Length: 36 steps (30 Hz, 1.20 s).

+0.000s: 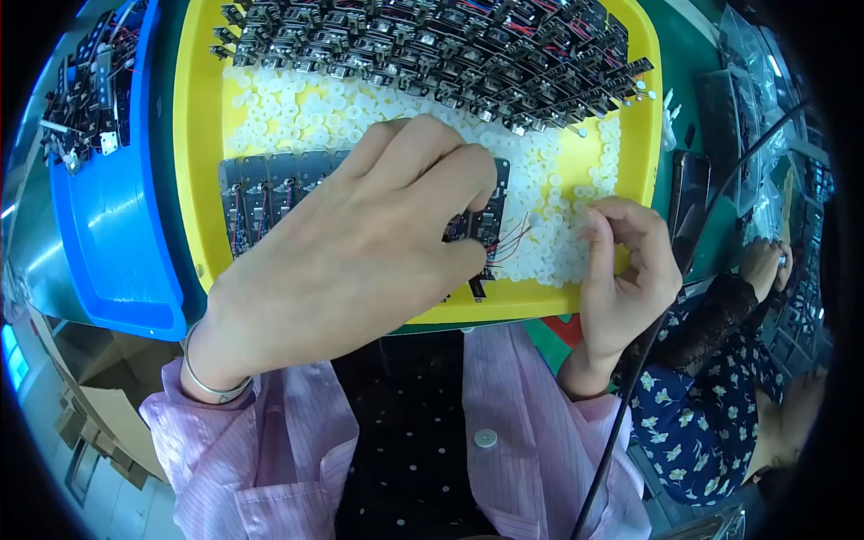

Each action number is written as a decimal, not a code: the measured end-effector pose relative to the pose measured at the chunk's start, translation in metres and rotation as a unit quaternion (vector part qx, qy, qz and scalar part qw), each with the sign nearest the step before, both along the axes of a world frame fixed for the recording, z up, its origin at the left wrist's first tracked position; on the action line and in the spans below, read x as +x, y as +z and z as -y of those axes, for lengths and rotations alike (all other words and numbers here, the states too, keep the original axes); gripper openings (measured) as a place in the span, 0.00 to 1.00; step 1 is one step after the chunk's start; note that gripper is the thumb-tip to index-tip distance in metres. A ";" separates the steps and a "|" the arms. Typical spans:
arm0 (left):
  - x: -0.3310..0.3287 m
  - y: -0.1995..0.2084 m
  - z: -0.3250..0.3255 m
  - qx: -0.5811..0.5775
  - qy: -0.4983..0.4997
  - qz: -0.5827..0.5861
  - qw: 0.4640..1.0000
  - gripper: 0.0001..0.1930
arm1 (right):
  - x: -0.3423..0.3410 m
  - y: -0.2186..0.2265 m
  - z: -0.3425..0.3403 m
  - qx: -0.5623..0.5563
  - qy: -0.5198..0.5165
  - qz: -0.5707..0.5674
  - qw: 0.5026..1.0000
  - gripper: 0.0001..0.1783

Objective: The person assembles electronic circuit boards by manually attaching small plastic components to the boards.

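one circuit panel (261,173) lies in the yellow tray (195,162) under the curled left hand (360,238), its grip hidden; whether the half-curled right hand (634,274) pinches anything, i can't tell. packed dark boards (405,45) beyond look done; this panel, red wires (515,241) loose, seems unfinished.

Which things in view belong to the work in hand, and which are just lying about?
Likely in use: black boards under the left hand; small whitish pieces near the right hand; yellow tray.
Likely just lying about: dark phone; clear plastic bags; cardboard box.
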<state>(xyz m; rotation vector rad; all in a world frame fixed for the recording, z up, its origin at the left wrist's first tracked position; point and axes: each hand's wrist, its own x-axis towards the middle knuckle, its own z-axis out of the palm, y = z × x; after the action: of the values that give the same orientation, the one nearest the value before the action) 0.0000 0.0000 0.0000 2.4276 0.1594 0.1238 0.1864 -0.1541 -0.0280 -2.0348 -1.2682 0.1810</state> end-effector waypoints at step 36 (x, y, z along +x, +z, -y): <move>0.001 0.007 0.021 -0.088 0.212 -0.039 0.972 0.06 | -0.028 0.026 -0.039 -0.032 0.070 -0.435 0.897 0.07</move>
<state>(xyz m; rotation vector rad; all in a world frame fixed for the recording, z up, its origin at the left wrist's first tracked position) 0.0012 -0.0214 0.0070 2.1889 0.6966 0.1957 0.1583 -0.1148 -0.0020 -1.5785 -0.8132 1.0775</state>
